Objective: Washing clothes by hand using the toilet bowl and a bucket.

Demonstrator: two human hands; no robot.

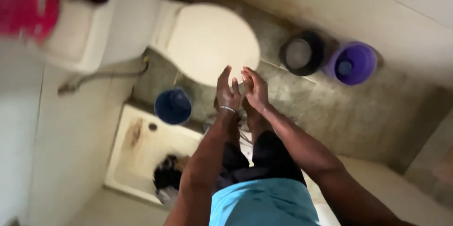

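While both hands are raised side by side over the floor, the left hand [228, 95] and the right hand [255, 89] hold nothing: their fingers [224, 74] are spread loosely open and point toward the far side, palms turned toward each other and almost meeting. A thin bracelet [227, 109] circles the left wrist. Just beyond the fingertips lies the near edge of the closed toilet lid [203, 42], pale and rounded; whether the fingers touch it cannot be told. Left of the hands, a dark blue bucket [172, 106] stands near the toilet base, beside the rim of a stained white shower tray [137, 150]. Right of the lid, a black bucket [302, 52] and a purple bucket [353, 62] stand touching against the far wall, well apart from the hands. Between the hands and those two buckets the grey floor [330, 108] lies open.
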